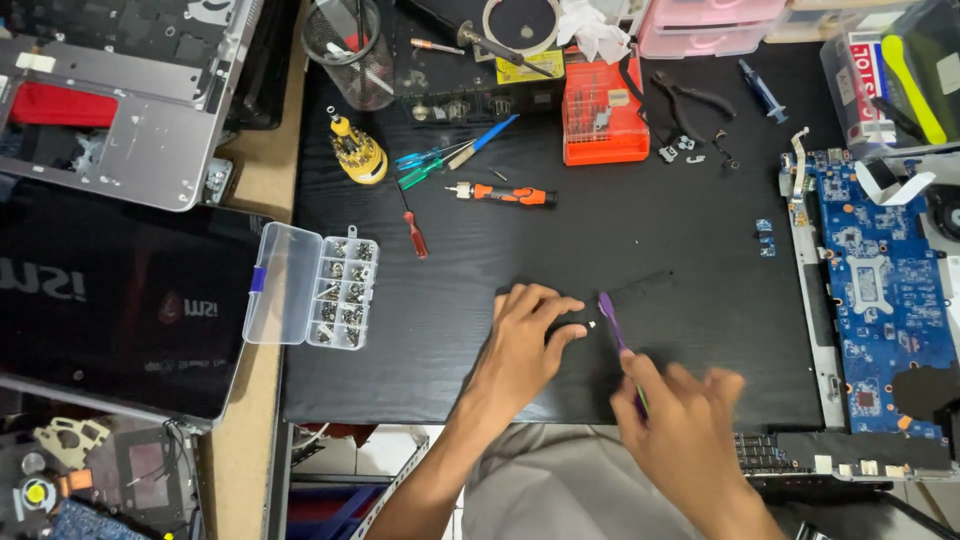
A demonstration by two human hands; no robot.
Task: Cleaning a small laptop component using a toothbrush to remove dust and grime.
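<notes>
Two hands at work: left hand (527, 335) flat on a thin black part (650, 300), fingers (563, 338) spread narrow to pin it to the surface (450, 330). Right hand (690, 425) blurred, fingers closed on a purple pry tool (612, 322), tip just beyond the left fingertips. Matte, dark, barely distinct from the mat.

Your 2 arms come into view bare from the bottom edge: no sleeves, no gloves, no watch or bracelet on either wrist. Your left hand (528, 335) shows its back clearly, with no rings on the fingers. Your right hand (690, 425) is blurred, so its fingers can't be checked for rings. Between your forearms, grey cloth covers your lap, plain and unpatterned.
</notes>
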